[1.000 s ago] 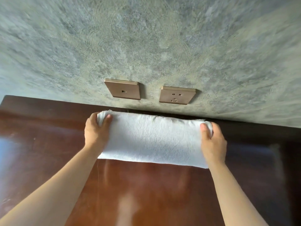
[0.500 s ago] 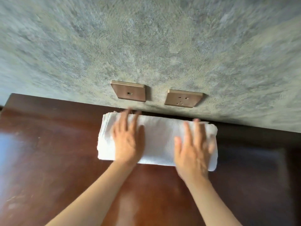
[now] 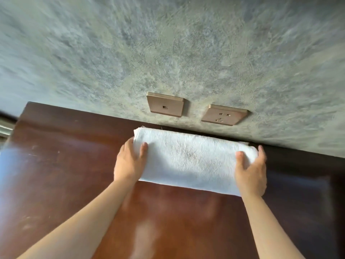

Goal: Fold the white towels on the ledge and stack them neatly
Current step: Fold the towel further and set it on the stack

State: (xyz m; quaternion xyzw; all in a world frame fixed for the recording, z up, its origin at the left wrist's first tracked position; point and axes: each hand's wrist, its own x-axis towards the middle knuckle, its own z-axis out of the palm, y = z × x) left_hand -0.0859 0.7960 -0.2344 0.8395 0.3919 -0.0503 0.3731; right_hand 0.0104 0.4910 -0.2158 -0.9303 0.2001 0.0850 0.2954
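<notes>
From the head camera, a folded white towel lies on the dark wooden ledge against the textured wall, the left hand gripping its nine-o'clock end and the right hand its three-o'clock end, two brass-coloured wall sockets at twelve o'clock.

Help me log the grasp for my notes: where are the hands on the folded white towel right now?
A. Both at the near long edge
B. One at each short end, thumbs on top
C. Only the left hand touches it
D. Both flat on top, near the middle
B: the left hand grips the left end of the towel and the right hand grips the right end, each thumb lying on top.
</notes>
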